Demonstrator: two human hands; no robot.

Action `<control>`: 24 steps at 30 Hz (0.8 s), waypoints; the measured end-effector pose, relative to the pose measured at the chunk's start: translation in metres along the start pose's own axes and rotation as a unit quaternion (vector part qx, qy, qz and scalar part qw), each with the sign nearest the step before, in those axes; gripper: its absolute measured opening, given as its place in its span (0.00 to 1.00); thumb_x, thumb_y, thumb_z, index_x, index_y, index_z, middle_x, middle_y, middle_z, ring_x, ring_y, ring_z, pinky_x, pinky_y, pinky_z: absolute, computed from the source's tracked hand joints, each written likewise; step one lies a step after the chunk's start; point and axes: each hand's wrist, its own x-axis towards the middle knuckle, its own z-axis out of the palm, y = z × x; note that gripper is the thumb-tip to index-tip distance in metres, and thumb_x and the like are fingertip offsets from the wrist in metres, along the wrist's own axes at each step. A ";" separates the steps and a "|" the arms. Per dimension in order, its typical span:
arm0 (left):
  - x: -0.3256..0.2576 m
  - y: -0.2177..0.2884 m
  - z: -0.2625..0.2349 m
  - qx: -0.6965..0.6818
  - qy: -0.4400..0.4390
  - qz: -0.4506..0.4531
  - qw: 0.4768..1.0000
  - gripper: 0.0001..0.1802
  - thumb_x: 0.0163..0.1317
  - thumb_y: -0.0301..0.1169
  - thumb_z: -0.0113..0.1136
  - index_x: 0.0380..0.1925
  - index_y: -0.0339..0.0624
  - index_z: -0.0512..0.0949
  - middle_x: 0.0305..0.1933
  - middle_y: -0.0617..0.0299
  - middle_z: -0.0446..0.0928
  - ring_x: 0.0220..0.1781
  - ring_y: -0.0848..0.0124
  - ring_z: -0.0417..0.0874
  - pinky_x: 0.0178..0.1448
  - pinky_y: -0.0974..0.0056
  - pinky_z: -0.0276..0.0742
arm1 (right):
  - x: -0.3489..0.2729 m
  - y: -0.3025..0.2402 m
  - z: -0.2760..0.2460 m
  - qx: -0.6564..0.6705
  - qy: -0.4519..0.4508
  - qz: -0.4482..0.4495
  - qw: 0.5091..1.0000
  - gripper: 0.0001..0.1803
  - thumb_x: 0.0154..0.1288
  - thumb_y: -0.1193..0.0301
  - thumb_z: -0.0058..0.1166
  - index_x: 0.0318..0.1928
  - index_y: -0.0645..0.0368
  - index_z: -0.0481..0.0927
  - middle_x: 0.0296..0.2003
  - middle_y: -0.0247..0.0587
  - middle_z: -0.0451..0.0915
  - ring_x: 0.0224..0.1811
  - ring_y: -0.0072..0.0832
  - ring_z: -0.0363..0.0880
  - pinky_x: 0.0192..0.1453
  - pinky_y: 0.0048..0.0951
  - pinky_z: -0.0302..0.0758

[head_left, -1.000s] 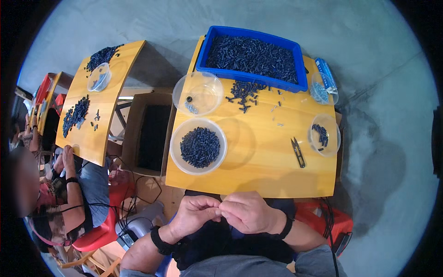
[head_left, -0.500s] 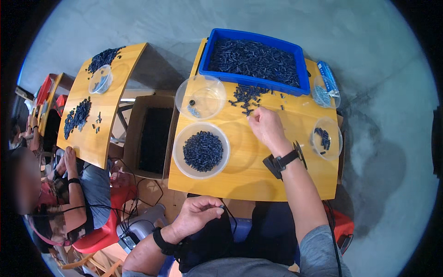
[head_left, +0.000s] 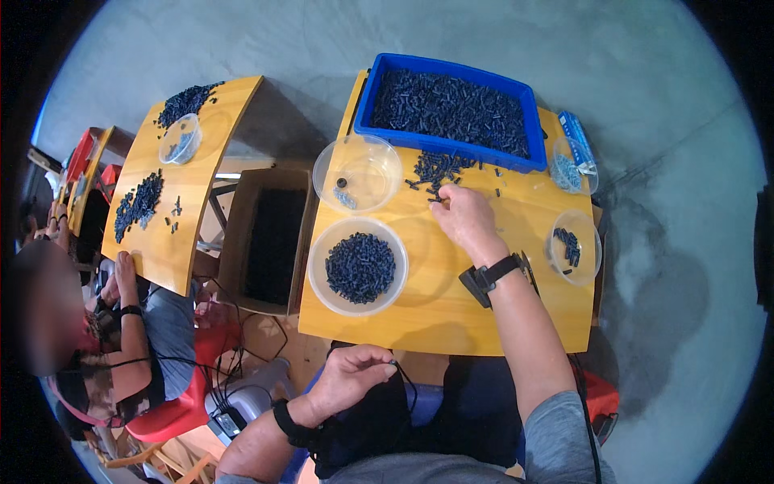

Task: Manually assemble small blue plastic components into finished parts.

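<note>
My left hand (head_left: 352,381) is held over my lap, before the table's front edge, thumb and forefinger pinched on a small dark piece that barely shows at the tips. My right hand (head_left: 468,219) reaches across the table, its fingertips closed together at a small dark piece on the near edge of a loose pile of short dark tube-like pieces (head_left: 439,165). Left of that hand, a clear round tub (head_left: 401,278) holds a heap of similar pieces. Behind it, another clear tub (head_left: 379,173) contains a black ring-like part and some small light-blue bits.
A blue tray (head_left: 451,153) full of dark pieces stands at the back of the yellow table (head_left: 451,310). At right are a clear tub (head_left: 576,274) with a few dark pieces, a tub of light-blue bits (head_left: 568,173) and a blue packet (head_left: 574,133). A person (head_left: 121,323) sits at the left table.
The whole view has shifted slightly, so the tables appear a little farther right. Both hands keep nearly the same pose, the right one still at the loose pile.
</note>
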 end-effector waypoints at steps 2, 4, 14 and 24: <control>0.000 -0.002 0.000 -0.003 -0.001 0.000 1.000 0.07 0.58 0.20 0.61 0.37 0.34 0.80 0.32 0.64 0.80 0.33 0.79 0.79 0.40 0.74 0.76 | 0.001 0.002 0.005 0.002 0.022 -0.010 1.000 0.08 0.57 0.68 0.53 0.35 0.57 0.80 0.32 0.51 0.81 0.38 0.47 0.79 0.42 0.45 0.74; 0.000 -0.004 0.000 -0.006 -0.003 -0.003 1.000 0.07 0.58 0.20 0.61 0.37 0.35 0.80 0.32 0.63 0.80 0.34 0.78 0.79 0.41 0.73 0.77 | 0.001 0.007 0.008 0.002 0.045 -0.020 0.999 0.08 0.57 0.68 0.52 0.34 0.57 0.80 0.32 0.51 0.80 0.38 0.47 0.79 0.41 0.46 0.74; 0.001 -0.003 0.001 -0.014 0.003 0.029 0.999 0.06 0.59 0.21 0.60 0.37 0.34 0.79 0.34 0.61 0.81 0.35 0.76 0.81 0.43 0.71 0.79 | -0.016 0.023 0.012 0.105 0.096 -0.057 0.988 0.04 0.59 0.74 0.51 0.30 0.63 0.74 0.24 0.51 0.77 0.29 0.43 0.78 0.34 0.40 0.75; -0.001 0.018 0.012 -0.058 0.039 0.093 0.993 0.06 0.62 0.20 0.57 0.38 0.35 0.77 0.37 0.56 0.81 0.38 0.72 0.82 0.45 0.67 0.80 | -0.118 0.006 -0.002 0.604 -0.056 0.156 0.779 0.06 0.65 0.74 0.52 0.37 0.66 0.77 0.22 0.33 0.75 0.19 0.19 0.74 0.21 0.21 0.75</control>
